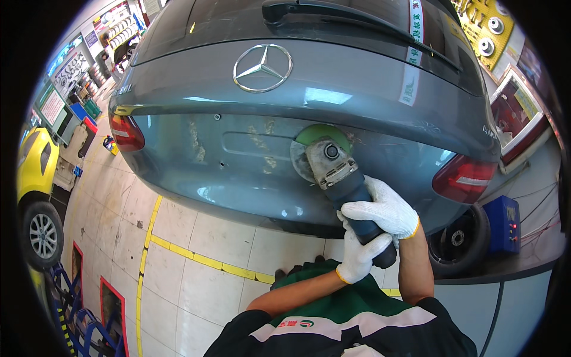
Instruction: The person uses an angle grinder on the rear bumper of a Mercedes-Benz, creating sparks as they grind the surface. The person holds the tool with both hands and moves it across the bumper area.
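An angle grinder with a dark body and a grey metal head is held up against the back of a grey-blue car. My right hand, in a white knit glove, wraps round the front of its body. Lower down, my left hand, gloved the same way, grips the rear end of the handle. The green disc is at the recessed panel of the tailgate; whether it touches is hard to tell. A few thin orange streaks show right of the disc. Rough pale patches mark the panel to the left.
Right of me, a loose wheel and a blue box stand on a dark-edged surface. Yellow lines cross the tiled floor. A yellow car and blue metal frames stand at the left.
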Motion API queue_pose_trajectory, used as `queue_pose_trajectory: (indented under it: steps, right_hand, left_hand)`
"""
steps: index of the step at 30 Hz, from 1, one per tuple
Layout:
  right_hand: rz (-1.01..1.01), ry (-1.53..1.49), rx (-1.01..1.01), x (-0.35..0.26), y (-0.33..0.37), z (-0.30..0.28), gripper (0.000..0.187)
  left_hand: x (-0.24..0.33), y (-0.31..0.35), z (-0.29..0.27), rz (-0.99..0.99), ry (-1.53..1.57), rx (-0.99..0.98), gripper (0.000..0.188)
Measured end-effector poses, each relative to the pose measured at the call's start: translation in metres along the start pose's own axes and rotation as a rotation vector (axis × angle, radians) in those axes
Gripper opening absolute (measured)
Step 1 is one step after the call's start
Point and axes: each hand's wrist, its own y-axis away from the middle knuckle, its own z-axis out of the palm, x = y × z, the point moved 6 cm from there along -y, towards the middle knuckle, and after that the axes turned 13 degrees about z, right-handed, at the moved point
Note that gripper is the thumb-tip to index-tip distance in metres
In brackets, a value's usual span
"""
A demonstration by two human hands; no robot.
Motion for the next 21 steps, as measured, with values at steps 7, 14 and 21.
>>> queue_pose_trajectory:
  steps: [7, 14, 21]
  right_hand:
    - [-0.024, -0.022, -0.002, 0.002, 0.002, -0.001, 0.053]
    - [-0.032, -0.003, 0.005, -0.001, 0.002, 0.000, 0.052]
    - [-0.028, -0.013, 0.000, 0.001, 0.001, -0.001, 0.052]
  left_hand:
    - [0.005, 0.000, 0.005, -0.007, 0.004, 0.002, 0.043]
    - [0.006, -0.002, 0.004, 0.006, -0.004, -0.035, 0.039]
    - [0.001, -0.002, 0.002, 0.021, -0.021, -0.031, 0.039]
